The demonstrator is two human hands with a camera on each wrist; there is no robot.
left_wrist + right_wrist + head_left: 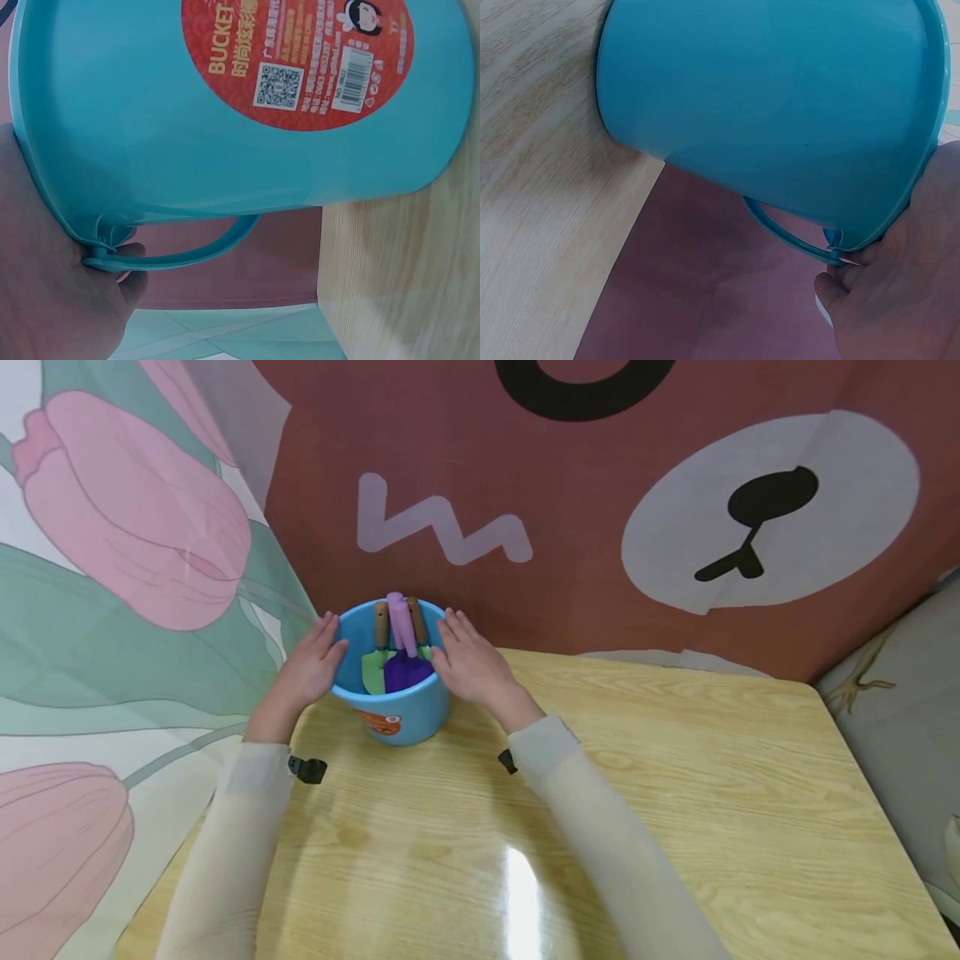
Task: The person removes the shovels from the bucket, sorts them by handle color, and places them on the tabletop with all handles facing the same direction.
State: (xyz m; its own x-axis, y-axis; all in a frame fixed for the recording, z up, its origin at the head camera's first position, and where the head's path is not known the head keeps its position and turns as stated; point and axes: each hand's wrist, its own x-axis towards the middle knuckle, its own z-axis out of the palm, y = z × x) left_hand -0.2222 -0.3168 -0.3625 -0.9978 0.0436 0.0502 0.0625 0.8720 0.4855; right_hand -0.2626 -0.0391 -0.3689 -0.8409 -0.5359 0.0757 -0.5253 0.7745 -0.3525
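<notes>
A blue bucket (408, 714) with a red label (300, 60) stands upright on the wooden table. Inside it are small garden tools, among them a purple-headed one (405, 672) with a pink handle and a green-headed one (372, 672) with a brown handle. My left hand (307, 664) lies along the left side of the rim, fingers stretched away from me. On the opposite side my right hand (476, 664) touches the rim, its fingers extended and its thumb over the edge. In both wrist views the fingertips are beside the bucket's hanging handle (187, 257).
The light wooden table (712, 793) reaches to the right and toward me. Behind it hangs a brown cloth (562, 577) with a bear's face. A curtain with pink tulips (142, 518) borders the left side, close to the left arm.
</notes>
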